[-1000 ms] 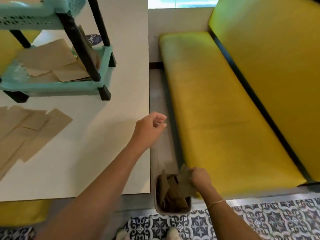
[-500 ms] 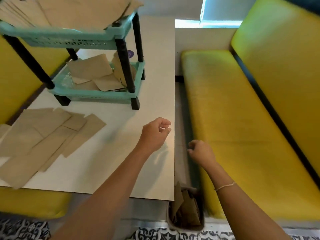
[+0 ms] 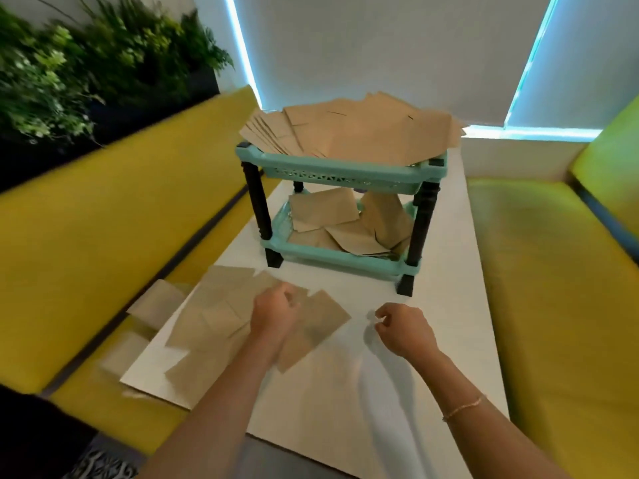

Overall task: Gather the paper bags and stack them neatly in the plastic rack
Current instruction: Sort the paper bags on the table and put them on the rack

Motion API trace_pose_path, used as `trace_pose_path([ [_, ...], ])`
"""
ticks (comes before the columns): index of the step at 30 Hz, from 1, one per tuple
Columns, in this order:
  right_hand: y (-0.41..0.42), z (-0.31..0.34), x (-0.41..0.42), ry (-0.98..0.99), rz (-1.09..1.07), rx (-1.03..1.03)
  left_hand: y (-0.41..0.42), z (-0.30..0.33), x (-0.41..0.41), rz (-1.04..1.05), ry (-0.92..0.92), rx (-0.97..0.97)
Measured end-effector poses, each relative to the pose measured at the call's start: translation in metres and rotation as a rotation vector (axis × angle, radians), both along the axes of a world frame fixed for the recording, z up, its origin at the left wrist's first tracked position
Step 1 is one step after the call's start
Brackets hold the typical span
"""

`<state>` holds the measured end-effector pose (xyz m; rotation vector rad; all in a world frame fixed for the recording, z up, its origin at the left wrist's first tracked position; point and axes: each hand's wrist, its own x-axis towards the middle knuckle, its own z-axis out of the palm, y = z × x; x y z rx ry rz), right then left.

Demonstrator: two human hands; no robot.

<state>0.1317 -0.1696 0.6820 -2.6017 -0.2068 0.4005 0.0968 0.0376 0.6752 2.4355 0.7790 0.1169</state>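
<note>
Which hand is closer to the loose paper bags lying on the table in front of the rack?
Left. The left hand is right over the loose paper bags; the right hand is off to their right, over bare table.

Our café or diner booth: yellow padded benches (image 3: 103,243) flanking a white table (image 3: 449,340), planter greenery (image 3: 69,63) far left.

No readable text, label, brand, number or sign appears anywhere in this blurred view from the head camera.
</note>
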Motion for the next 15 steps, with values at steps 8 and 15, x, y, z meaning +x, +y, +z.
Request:
trace_pose_path([
  [8, 0.089, -0.005, 0.008, 0.031, 0.151, -0.008, 0.100, -0.024, 0.001, 0.099, 0.188, 0.145],
  [15, 0.107, -0.003, 0.009, 0.022, 0.112, 0.008, 0.123, -0.026, 0.005, -0.093, 0.387, 0.144],
])
